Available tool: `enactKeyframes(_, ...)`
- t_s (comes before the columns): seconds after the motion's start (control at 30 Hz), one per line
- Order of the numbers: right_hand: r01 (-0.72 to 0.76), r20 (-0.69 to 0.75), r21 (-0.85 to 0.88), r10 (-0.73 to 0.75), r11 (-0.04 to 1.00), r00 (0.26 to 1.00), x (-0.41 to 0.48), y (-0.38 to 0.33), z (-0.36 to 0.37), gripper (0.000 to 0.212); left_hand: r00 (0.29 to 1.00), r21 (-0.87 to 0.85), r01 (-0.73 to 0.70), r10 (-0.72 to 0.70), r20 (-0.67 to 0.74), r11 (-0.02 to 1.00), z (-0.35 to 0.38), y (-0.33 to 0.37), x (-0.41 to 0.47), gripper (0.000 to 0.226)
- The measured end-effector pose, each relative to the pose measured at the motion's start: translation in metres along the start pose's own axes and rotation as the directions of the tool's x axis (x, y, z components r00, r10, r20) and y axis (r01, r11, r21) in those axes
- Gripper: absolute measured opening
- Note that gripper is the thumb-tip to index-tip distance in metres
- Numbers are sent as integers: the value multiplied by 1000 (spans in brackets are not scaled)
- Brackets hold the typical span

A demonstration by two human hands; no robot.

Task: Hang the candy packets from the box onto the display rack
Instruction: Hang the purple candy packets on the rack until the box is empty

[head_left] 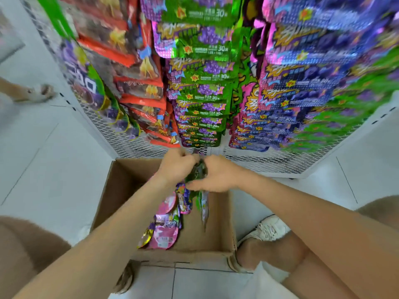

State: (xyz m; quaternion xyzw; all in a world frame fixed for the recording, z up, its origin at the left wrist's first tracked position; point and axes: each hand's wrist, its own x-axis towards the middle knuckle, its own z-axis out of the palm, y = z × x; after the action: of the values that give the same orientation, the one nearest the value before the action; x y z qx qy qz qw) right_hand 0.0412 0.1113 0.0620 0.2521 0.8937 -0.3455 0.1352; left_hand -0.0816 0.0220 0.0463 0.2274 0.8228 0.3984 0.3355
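Gripping packets point(197, 172) between them (left hand point(176, 167); right hand point(218, 175)).

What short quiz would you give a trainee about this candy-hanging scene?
1. Pick one: the left hand and right hand together hold (A) a bunch of green and purple foil candy packets, (B) one red packet, (C) nothing.
2. Fill in: the brown cardboard box stands ___ the white wire-mesh display rack.
3. True or false: the box holds no packets.
Key: 1 A. 2 in front of. 3 False; pink packets lie inside.
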Motion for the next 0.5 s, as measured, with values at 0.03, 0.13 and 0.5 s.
enactKeyframes(0.03,35,-22,95,-33,995,999,-8,-8,-5,60,1000,-15,-11,11,-5,1000,-7,5,-6,21)
enactKeyframes(0.13,111,-40,342,-104,933,994,-29,-23,-15,18,995,-52,-46,51,89,998,-28,18,-24,24)
enactKeyframes(0.5,147,-336,318,-34,937,941,-96,-54,-90,20,653,322,-739,748,123,592,-105,91,-71,17)
